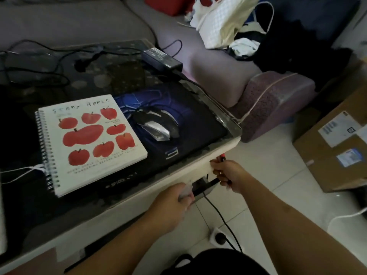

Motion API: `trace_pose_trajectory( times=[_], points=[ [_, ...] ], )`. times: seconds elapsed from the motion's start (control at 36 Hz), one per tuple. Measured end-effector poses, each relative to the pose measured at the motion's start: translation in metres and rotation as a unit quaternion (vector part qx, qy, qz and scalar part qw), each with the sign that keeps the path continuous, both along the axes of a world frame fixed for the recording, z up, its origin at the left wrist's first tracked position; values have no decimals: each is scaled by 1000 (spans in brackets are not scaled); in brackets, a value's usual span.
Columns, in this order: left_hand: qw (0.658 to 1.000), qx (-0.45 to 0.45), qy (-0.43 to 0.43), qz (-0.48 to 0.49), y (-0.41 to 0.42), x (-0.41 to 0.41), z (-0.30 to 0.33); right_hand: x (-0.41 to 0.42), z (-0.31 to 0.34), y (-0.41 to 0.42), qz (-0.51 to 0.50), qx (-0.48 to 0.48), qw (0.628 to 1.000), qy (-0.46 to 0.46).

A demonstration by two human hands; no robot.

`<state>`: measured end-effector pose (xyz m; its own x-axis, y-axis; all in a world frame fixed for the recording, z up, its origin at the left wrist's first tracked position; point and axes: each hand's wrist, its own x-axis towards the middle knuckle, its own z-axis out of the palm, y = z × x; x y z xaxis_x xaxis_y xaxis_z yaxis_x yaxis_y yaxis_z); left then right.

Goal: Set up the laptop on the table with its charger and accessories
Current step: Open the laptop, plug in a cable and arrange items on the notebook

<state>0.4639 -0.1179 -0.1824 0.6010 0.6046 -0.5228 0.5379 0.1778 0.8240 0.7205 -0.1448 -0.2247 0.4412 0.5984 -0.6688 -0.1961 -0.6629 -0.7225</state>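
Both hands work just below the table's (222, 149) near right corner. Left hand (172, 205) is curled around the edge of a small grey thing (200, 187) tucked under the tabletop, perhaps a drawer or a power strip; blur keeps me from telling which, and whatever it may contain is hidden. Right hand (228, 175) is closed on dark slim items with a red tip (222, 156) poking up past the table edge, too blurred to name. One black cable (222, 217) drops from between the hands toward a white socket (217, 236) on the tiled floor. On the table, a mouse (156, 124) sits on a dark blue mousepad (188, 108), and a spiral notebook (89, 141) with red apples lies just beside it, overlapping the pad's left part. Farther back, near the far edge, the charger brick (161, 57) rests with its cables (49, 56) trailing across the dark glass top. No laptop can be made out clearly. Beyond the table, a sofa (218, 76) carries a white bag (224, 22), its contents unseen. Shut cardboard boxes (333, 147) stand on the floor at right.
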Motion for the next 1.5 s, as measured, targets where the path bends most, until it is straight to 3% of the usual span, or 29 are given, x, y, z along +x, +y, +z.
trace_pose_trajectory(
  times=[0.17,0.25,0.31,0.36,0.44,0.69,0.94,1.22,1.33,1.42,1.5],
  points=[
    [999,-1,19,-28,-6,20,-14,14,-12,-8,21,6,999,-25],
    [999,0,29,-36,-10,21,-21,15,-10,-8,2,10,992,-125],
    [999,13,27,-36,-13,22,-24,20,-11,-3,-62,26,978,-199],
    [997,46,43,-39,-14,23,-27,27,-12,-2,-139,49,960,-239],
    [992,86,76,-60,-16,25,-30,35,-11,-8,-158,39,940,-299],
    [960,230,108,-122,-15,22,-35,32,1,-28,-130,52,962,-234],
    [944,244,168,-145,-9,19,-16,0,21,-41,-95,39,990,-100],
    [978,168,48,-114,-18,10,55,-31,76,-64,-144,99,984,-39],
    [991,92,-48,-87,-25,1,98,-48,129,-83,-166,210,963,-32],
    [990,31,-129,-44,-23,-18,140,-67,175,-88,-129,288,947,-54],
    [986,-7,-164,19,-13,-43,181,-98,221,-76,-57,302,950,-55]
  ],
)
